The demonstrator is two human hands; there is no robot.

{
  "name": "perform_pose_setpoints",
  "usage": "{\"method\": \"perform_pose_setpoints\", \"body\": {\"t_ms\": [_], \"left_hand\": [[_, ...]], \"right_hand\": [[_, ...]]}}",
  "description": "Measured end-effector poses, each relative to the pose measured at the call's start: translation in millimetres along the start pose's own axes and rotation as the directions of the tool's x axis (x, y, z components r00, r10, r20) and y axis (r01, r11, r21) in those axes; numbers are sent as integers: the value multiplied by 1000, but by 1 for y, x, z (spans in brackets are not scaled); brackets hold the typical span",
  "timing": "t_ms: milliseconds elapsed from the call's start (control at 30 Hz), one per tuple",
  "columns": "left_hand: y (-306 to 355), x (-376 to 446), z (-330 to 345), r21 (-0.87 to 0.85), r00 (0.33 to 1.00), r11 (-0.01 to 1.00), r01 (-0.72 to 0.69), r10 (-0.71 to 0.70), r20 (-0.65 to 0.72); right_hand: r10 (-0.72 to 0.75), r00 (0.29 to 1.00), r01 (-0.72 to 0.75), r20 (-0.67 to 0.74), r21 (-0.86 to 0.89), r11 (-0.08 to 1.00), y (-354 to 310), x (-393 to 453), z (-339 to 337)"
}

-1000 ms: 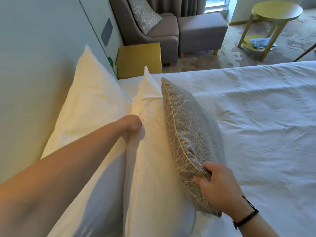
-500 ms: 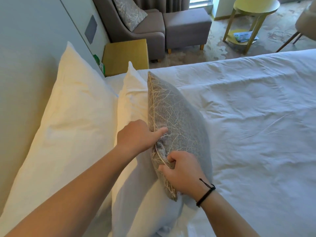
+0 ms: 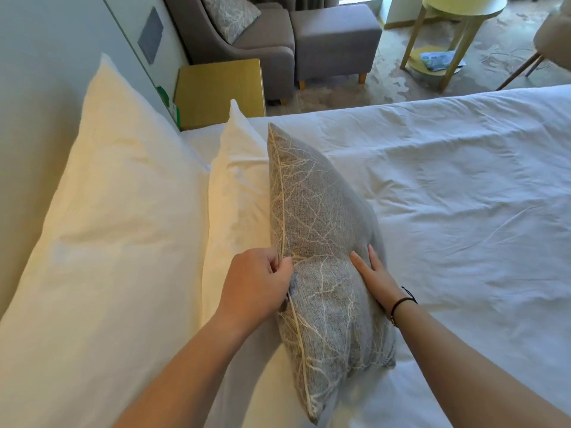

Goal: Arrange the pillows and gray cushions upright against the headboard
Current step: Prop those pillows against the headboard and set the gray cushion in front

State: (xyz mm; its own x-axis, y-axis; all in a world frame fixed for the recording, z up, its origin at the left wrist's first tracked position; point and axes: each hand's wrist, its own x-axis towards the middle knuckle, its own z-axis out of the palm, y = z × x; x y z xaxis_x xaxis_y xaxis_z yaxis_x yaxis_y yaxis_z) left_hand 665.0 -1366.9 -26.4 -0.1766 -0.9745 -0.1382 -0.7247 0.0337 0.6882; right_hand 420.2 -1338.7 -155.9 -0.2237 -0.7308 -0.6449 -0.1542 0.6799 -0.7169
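1. The left hand [image 3: 258,281] pinches the piped top seam of the gray cushion [image 3: 321,251] between thumb and curled fingers, so its grip is closed on that edge.
2. The right hand [image 3: 372,273] lies flat and open against the cushion's front face, fingers straight and pointing away from the person, pressing the fabric without clasping it. A dark cord bracelet [image 3: 401,301] circles that wrist.
3. The cushion stands on its edge on the bed [image 3: 463,211], held between the two hands, its pale branch pattern facing the right palm.
4. Directly behind the left hand's grip, touching the cushion's back, a white pillow [image 3: 238,186] stands upright.
5. Beyond that one, farther from the grip, a larger white pillow [image 3: 117,196] leans against the headboard [image 3: 37,88].
6. Past the cushion's far corner sits a yellow wooden nightstand [image 3: 219,88], just beside the bed.
7. Well away from both hands stand a gray armchair [image 3: 247,38] holding a matching patterned cushion [image 3: 230,13], a gray ottoman [image 3: 333,35] and a round yellow side table [image 3: 460,13].
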Motion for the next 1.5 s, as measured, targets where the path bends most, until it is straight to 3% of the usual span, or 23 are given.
{"method": "perform_pose_setpoints", "body": {"t_ms": [167, 333, 400, 533, 667, 867, 1067, 1133, 1267, 1500], "left_hand": [[-14, -4, -20, -154, 993, 988, 11, -29, -117], [-23, 2, -81, -135, 955, 986, -94, 51, -291], [-28, 8, -92, -114, 961, 990, -81, 47, -274], [-28, 17, -60, 55, 997, 998, 26, -22, -71], [-24, 9, -39, 125, 987, 992, 33, -13, -157], [-44, -64, -53, 170, 976, 975, 144, -112, -187], [-84, -175, -36, 167, 902, 886, 432, -421, -95], [-88, -200, -29, 83, 867, 864, 497, -490, -95], [-84, -232, -28, 12, 858, 859, 511, -509, -63], [-89, -274, -21, 164, 851, 836, 524, -522, -57]], "right_hand": [[-12, 991, 4, 135, 61, 998, -12, 15, 34], [-30, 950, -33, 312, 196, 980, -49, 26, 87], [-19, 952, -40, 306, 187, 982, -56, 32, 96], [89, 973, -115, 212, 114, 987, -41, 33, 88], [89, 976, -123, 201, 164, 979, -35, 31, 76], [-110, 986, 78, 122, 246, 966, -62, -32, 74], [-336, 941, 335, 44, 23, 942, -85, -121, 93], [-387, 921, 389, 42, -32, 921, -88, -135, 93], [-416, 905, 426, 91, -170, 889, -87, -158, 91], [-445, 888, 458, 114, -288, 841, -78, -190, 91]]}}
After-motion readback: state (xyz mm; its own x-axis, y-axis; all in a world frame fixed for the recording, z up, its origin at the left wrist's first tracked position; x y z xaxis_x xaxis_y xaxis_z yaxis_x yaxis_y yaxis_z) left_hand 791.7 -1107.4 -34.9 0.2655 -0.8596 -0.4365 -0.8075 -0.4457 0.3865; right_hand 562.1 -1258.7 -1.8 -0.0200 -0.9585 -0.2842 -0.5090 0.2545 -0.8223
